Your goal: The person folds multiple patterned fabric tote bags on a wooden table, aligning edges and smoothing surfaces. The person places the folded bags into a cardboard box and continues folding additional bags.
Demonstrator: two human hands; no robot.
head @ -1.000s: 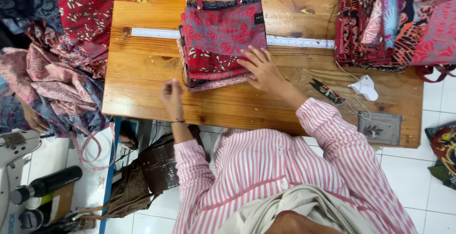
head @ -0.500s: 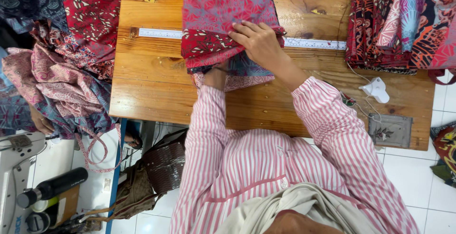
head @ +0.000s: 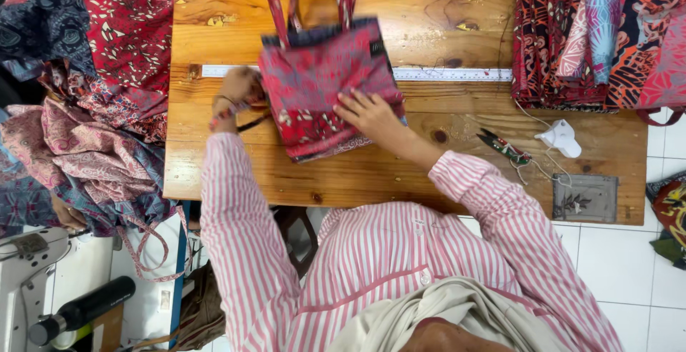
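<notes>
Where the wooden tabletop (head: 429,180) fills the view, heaps of patterned cloth (head: 86,109) spill off its left edge and a folded stack of printed fabric (head: 600,30) sits at its far right corner. Red patterned tote bag (head: 321,84) lies flat mid-tabletop, handles pointing away from the person, over a long white ruler (head: 450,74). Right hand (head: 368,114) open, fingers spread, pressing flat on bag's lower right part. Left hand (head: 239,91) at bag's left edge, curled closed on that edge. Grey pouch (head: 584,198) near right front corner. White plug (head: 561,137) beside small snips (head: 504,145), both well right of the bag.
</notes>
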